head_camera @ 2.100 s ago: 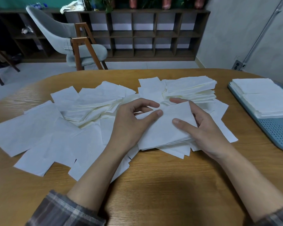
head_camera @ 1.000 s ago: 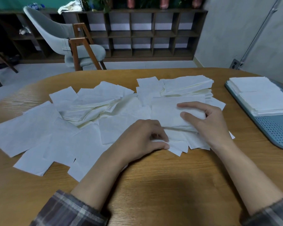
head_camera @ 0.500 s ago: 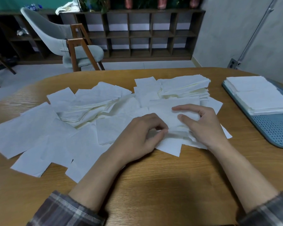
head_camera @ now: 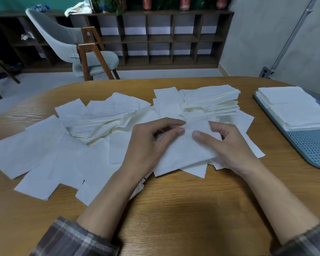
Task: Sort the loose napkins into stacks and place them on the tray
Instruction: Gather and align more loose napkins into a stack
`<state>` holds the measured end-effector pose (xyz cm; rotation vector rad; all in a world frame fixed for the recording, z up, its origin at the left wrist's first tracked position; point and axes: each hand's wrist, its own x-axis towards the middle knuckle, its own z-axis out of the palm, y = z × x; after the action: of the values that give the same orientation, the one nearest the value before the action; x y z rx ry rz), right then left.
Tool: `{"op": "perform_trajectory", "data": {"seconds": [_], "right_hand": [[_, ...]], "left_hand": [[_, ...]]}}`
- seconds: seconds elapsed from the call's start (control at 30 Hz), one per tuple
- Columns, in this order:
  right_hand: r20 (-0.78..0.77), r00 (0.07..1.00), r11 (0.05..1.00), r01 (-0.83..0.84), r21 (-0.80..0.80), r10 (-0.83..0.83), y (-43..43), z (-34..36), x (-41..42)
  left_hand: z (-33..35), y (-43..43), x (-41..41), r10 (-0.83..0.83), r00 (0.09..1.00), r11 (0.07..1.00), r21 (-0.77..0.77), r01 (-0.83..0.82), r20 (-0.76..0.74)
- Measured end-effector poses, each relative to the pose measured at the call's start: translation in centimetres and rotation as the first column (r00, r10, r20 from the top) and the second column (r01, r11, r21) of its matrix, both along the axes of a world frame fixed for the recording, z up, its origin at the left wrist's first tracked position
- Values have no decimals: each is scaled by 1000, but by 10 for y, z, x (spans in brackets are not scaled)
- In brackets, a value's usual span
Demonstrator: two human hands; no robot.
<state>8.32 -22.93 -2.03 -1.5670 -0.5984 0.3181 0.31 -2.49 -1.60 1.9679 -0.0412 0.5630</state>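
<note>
Thin white paper napkins [head_camera: 44,145], square, soft-edged and faintly embossed, lie overlapping across the wood-grain table [head_camera: 174,209]. A small napkin bundle [head_camera: 185,154] sits at the near centre of the spread, held between both hands. The left hand [head_camera: 151,145] pinches the bundle's upper left edge between thumb and forefinger, with the remaining fingers curled behind. The right hand [head_camera: 229,145] lays its thumb flat on top and curls its fingers round the right edge; those fingertips are hidden by paper. An uneven heap [head_camera: 211,97] lies beyond the hands. A squared stack [head_camera: 294,108] rests on the grey-blue perforated tray [head_camera: 312,148], well apart to the right. The frame cuts off the tray's right side. The number of sheets in the bundle cannot be made out.
</note>
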Motion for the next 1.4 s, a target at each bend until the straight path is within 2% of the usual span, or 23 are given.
{"op": "perform_trajectory", "data": {"seconds": [0.07, 0.17, 0.37, 0.67, 0.83, 0.97, 1.03, 1.1, 1.17, 1.27, 1.3, 1.4], "right_hand": [[66, 998, 999, 25, -42, -23, 0, 3, -1], [16, 1000, 1000, -13, -12, 13, -2, 5, -2], [66, 992, 992, -105, -71, 110, 2, 8, -9], [126, 985, 985, -102, -140, 120, 3, 8, -9], [161, 983, 986, -68, -154, 93, 5, 7, -9], [164, 986, 999, -20, -42, 27, 4, 7, -6], [122, 992, 998, -14, 62, 6, 1, 8, -3], [29, 999, 984, -21, 178, 16, 0, 9, 0], [2, 1000, 982, -14, 190, 14, 0, 10, 1], [131, 989, 997, 73, -16, -70, 0, 9, 2], [130, 989, 996, 76, -43, -70, 0, 9, 2], [-8, 998, 993, -54, 100, 55, -7, 12, 3]], "left_hand": [[2, 3, 1, -9, 1000, 1000, -27, 9, -25], [6, 7, 1, -22, 999, 994, -104, 18, -39], [6, 6, 1, -5, 999, 991, -137, -1, -39], [8, 5, 4, 102, 994, 994, -36, -101, 41], [5, 4, 5, 110, 993, 994, 5, -110, 33], [1, 6, 8, 212, 968, 958, 167, -233, 134], [9, 5, 5, 205, 979, 978, 47, -206, 9], [17, 5, 1, 39, 987, 984, -164, -66, -158], [19, 5, -2, -108, 967, 952, -305, 33, -232], [16, 6, -1, -92, 966, 948, -318, 12, -240], [13, 6, 0, -71, 970, 953, -303, -2, -231], [8, 9, 2, -34, 980, 971, -237, -14, -195]]}}
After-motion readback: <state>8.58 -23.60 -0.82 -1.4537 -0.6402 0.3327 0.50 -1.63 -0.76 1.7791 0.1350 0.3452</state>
